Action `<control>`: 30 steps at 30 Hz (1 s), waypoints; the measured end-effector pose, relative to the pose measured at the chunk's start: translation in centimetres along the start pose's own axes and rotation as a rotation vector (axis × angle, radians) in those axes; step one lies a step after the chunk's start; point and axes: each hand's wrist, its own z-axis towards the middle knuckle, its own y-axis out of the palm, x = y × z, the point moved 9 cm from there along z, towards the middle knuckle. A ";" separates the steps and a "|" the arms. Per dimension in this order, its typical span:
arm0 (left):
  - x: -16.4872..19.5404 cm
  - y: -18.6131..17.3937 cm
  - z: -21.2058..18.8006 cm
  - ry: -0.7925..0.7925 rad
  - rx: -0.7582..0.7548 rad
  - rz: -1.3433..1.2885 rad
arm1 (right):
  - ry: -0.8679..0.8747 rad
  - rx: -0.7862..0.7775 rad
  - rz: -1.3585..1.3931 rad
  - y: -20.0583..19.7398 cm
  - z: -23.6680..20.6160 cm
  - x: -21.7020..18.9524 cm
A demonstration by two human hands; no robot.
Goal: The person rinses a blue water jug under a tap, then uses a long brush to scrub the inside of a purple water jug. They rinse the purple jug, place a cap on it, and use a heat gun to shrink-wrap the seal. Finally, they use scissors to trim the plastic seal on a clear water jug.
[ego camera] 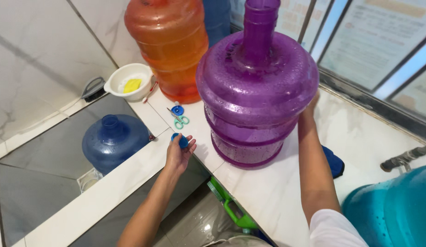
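Head view places the purple water jug (pixel 256 96) upright on the white desk (pixel 355 137), long axis vertical, open neck at the top; the left hand (pixel 178 153) is closed around a small blue cap (pixel 181 140), pinched between fingers and thumb, and sits just left of the jug base, well below the neck; the right hand (pixel 310 107) reaches round the far right side of the jug body, mostly hidden, so its degree of opening cannot be told; the capped hand is nearer the desk edge. Green-handled scissors (pixel 180 120) and a second blue cap (pixel 177 110) lie beside an orange jug (pixel 169 45); a white bowl (pixel 128 81) holds a yellow sponge; a blue jug (pixel 113 142) stands in the sunken basin at left; a teal jug (pixel 396 210) sits at lower right; marble-pattern tiles line the wall.
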 end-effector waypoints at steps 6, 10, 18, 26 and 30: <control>-1.4 3.0 -0.4 -0.072 -0.048 -0.029 | 0.035 -0.078 -0.057 0.8 1.3 0.6; -2.2 6.8 -1.6 -0.085 -0.097 -0.035 | 0.044 -0.101 -0.087 2.1 2.1 0.3; 0.4 12.8 -6.6 0.433 0.011 0.205 | 0.043 -0.111 -0.139 2.9 1.5 -0.6; 0.7 15.8 -5.5 0.505 0.163 0.115 | 0.019 -0.068 -0.238 2.4 -0.2 -0.6; 2.0 16.2 -5.0 0.605 0.161 0.126 | 0.004 -0.017 -0.382 1.0 -1.4 0.3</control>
